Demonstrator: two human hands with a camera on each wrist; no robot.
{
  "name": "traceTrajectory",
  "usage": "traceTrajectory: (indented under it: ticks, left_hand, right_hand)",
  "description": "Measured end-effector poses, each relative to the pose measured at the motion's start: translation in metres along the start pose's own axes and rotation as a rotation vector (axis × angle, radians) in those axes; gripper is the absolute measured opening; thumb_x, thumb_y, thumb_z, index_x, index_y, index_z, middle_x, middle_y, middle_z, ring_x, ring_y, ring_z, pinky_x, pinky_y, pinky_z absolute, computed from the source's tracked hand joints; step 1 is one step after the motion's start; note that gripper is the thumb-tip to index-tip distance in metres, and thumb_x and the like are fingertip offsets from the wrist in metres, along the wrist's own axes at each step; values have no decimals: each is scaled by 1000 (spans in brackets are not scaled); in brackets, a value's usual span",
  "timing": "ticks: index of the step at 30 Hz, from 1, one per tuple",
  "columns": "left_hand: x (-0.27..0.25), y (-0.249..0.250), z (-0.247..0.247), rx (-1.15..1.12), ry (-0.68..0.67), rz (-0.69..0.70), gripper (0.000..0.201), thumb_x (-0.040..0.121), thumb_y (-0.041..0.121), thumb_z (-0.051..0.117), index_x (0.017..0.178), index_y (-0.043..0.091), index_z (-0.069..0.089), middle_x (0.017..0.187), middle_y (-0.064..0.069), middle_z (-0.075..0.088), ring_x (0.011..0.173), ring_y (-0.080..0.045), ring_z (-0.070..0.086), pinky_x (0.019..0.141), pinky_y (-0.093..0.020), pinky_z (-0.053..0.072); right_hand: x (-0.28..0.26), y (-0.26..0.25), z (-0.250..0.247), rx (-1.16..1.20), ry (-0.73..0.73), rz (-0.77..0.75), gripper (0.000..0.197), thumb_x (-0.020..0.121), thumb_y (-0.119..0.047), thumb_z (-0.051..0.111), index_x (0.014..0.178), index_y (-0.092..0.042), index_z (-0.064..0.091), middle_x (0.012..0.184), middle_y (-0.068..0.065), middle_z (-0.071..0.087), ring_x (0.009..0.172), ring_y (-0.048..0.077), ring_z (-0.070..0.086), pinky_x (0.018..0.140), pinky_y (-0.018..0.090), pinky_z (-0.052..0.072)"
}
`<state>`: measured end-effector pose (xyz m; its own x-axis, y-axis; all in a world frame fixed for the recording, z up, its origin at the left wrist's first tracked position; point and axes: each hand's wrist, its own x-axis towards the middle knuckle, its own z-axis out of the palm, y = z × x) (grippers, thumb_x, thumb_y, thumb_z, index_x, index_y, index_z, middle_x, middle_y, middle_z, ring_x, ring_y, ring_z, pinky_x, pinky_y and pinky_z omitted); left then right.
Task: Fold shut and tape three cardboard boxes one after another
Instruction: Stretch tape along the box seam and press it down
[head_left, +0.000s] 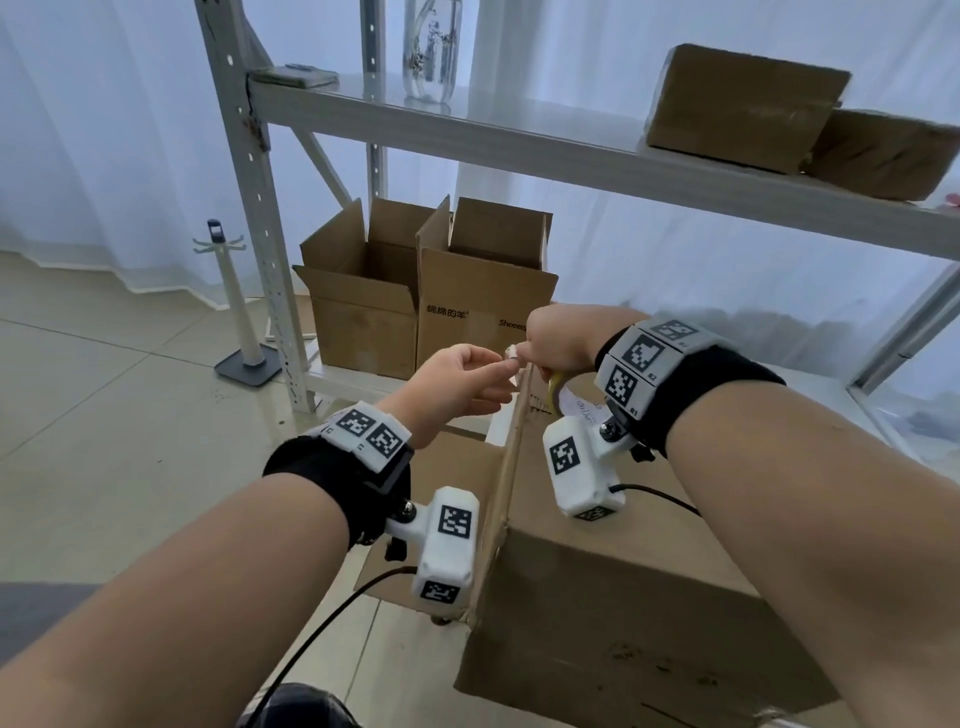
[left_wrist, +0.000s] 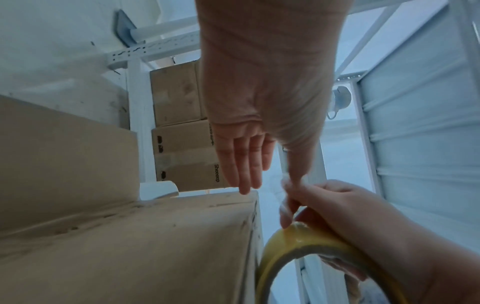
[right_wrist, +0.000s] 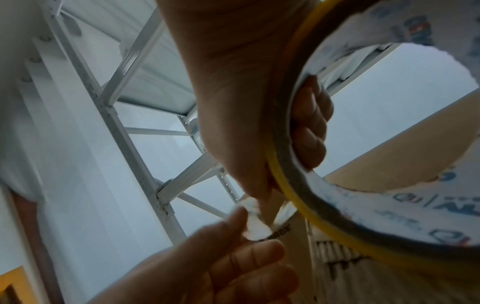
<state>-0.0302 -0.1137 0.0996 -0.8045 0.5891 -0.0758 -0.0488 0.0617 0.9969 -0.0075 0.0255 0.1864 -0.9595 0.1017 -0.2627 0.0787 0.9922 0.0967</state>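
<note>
A brown cardboard box (head_left: 623, 597) lies right in front of me with one flap (head_left: 511, 467) standing upright between my wrists. My right hand (head_left: 561, 338) grips a yellow-edged tape roll (head_left: 557, 391) just past the flap's top, with its fingers (right_wrist: 311, 123) curled through the core of the tape roll (right_wrist: 291, 185). My left hand (head_left: 467, 379) pinches the crumpled whitish tape end (head_left: 511, 354) between thumb and forefinger, right against the right hand. In the right wrist view the tape end (right_wrist: 253, 218) sits at the left thumb tip. The box's inside is hidden.
Two open boxes (head_left: 363, 301) (head_left: 483, 296) stand on the rack's low shelf behind my hands. Two closed boxes (head_left: 743, 104) (head_left: 883, 156) sit on the upper shelf (head_left: 467, 130). A rack post (head_left: 260, 234) and a white stand (head_left: 239, 312) rise at the left.
</note>
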Motion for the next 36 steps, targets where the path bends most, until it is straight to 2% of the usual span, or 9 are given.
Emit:
traceTrajectory:
  ticks: [6, 11, 15, 18, 21, 26, 31, 33, 36]
  left_hand:
    - [1, 5, -3, -64, 107, -77, 14, 93, 3, 52, 106, 4, 54, 84, -13, 66, 68, -17, 68, 63, -26, 57]
    - [4, 1, 0, -48, 98, -156, 9, 89, 5, 63, 80, 4, 62, 73, -10, 63, 63, -14, 60, 62, -22, 54]
    - [5, -10, -1, -136, 117, -202, 12, 85, 7, 68, 87, -4, 66, 73, -10, 68, 58, -10, 62, 57, -18, 54]
    - [3, -15, 5, -186, 107, -213, 9, 86, 5, 67, 80, -1, 63, 67, -9, 67, 53, -10, 60, 56, -19, 55]
    - [3, -16, 13, -208, 110, -211, 12, 87, 4, 65, 77, 2, 59, 65, -9, 66, 50, -9, 60, 53, -18, 54]
    - [5, -22, 12, -149, 150, -236, 12, 90, 8, 64, 80, 4, 58, 71, -9, 65, 55, -12, 57, 49, -18, 50]
    - [8, -26, 14, -122, 147, -253, 18, 93, 8, 59, 76, 4, 57, 70, -10, 61, 54, -12, 49, 46, -16, 46]
    - [9, -28, 15, -115, 148, -260, 19, 94, 8, 59, 76, 3, 58, 70, -9, 61, 54, -12, 49, 47, -17, 45]
    - [8, -33, 8, -116, 146, -279, 14, 94, 11, 59, 81, 5, 59, 72, -8, 62, 59, -12, 52, 49, -18, 47]
  right_hand:
    - [2, -22, 0, -178, -36, -17, 37, 100, -27, 39, 68, -13, 50, 73, 2, 57, 78, 21, 58, 76, 31, 46]
    - [-2, -26, -4, -149, -36, -13, 39, 100, -27, 38, 65, -13, 48, 67, 1, 54, 60, 15, 52, 76, 32, 47]
    - [-11, -20, -7, -115, 3, 1, 29, 92, -26, 45, 67, -13, 50, 62, 0, 55, 58, 12, 52, 72, 31, 48]
    - [-17, -10, -7, -86, 67, -27, 13, 81, -25, 54, 80, -13, 58, 70, 1, 61, 70, 17, 60, 67, 31, 47]
    - [-22, 5, -4, 47, 170, -50, 9, 75, -26, 61, 73, -17, 64, 78, -1, 66, 77, 15, 60, 66, 29, 47]
    - [-26, 16, 6, 336, 225, -86, 14, 76, -25, 64, 74, -18, 76, 77, -4, 68, 80, 14, 61, 76, 39, 54]
    - [-20, 16, 10, 367, 197, -46, 31, 74, -33, 54, 74, -9, 75, 79, 5, 69, 81, 18, 61, 80, 41, 52]
    - [-16, 10, 7, 356, 168, -58, 26, 78, -26, 57, 79, -5, 73, 82, 9, 67, 78, 17, 59, 78, 38, 51]
    - [-12, 0, 2, 315, 157, -82, 7, 80, -18, 60, 79, -13, 65, 82, 3, 63, 80, 15, 58, 74, 31, 51]
